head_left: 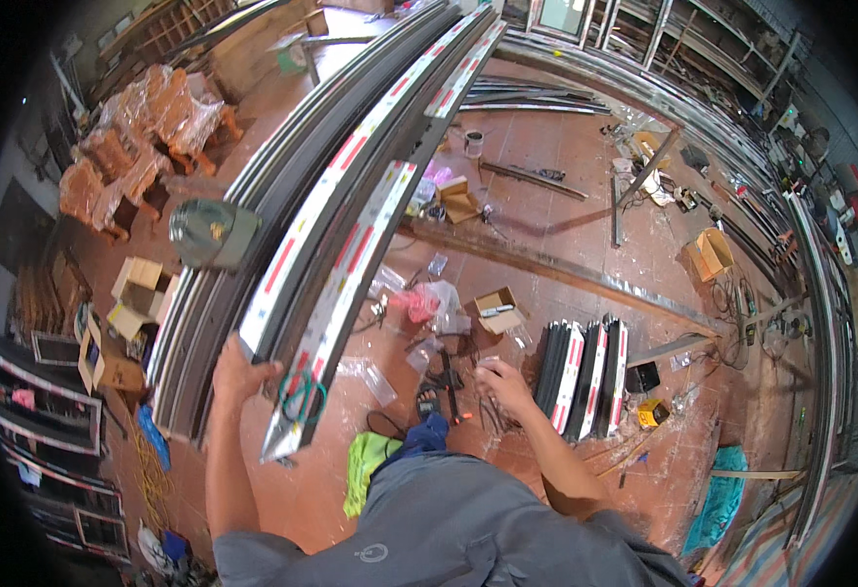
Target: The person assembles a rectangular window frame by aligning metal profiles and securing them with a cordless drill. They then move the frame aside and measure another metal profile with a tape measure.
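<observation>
Long dark metal profiles point(282, 186) lie side by side in a stack on my left, some faced with white and red protective film. My left hand point(240, 375) is closed on the near end of a film-faced profile point(302, 235). To the right of it, another film-faced profile point(356, 259) reaches nearer to me, with a green loop of cord point(302, 396) over its end. In front of my body, my right hand point(503, 384) has its fingers curled together; whatever they may hold cannot be made out. Just right of that hand stands a bundle of short dark profiles point(586, 377).
A cap point(216, 235) rests on the stack. Open cardboard boxes point(499, 311), plastic wrapping point(434, 301) and a long metal beam point(566, 274) are on the tiled floor ahead. Wrapped wooden chairs point(116, 176) stand far left. A yellow box point(652, 413) sits beside the short bundle.
</observation>
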Available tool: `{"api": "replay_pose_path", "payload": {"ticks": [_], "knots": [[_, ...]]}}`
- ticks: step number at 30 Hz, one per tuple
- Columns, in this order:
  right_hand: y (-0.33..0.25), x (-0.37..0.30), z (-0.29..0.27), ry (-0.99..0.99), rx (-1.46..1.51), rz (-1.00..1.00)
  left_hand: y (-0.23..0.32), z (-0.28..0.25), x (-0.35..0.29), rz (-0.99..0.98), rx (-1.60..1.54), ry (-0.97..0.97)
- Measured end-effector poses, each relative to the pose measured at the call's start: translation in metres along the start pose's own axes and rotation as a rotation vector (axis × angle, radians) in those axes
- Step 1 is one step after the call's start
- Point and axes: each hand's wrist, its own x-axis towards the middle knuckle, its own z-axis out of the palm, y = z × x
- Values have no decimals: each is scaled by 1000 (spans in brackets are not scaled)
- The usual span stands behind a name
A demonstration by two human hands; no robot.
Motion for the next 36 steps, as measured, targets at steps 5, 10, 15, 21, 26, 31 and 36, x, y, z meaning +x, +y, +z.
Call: {"api": "replay_pose_path", "payload": {"ticks": [5, 10, 15, 21, 26, 31, 36], "knots": [[-149, 102, 85, -252, -113, -177, 1, 0, -1, 58, -12, 103], [-237, 183, 140, -320, 337, -18, 92, -26, -67, 42, -53, -51], [-265, 243, 130, -360, 838, -38, 163, 25, -125, 116, -111, 18], [-207, 209, 117, -281, 825, 97, 147, 81, -187, 133, -24, 163], [-154, 179, 74, -352, 921, 94, 136, 132, -231, 97, -55, 47], [-170, 155, 46, -241, 886, 103, 153, 159, -229, 75, -101, -9], [-165, 154, 22, -64, 725, 168, 171, 157, -209, 108, -194, -54]]}}
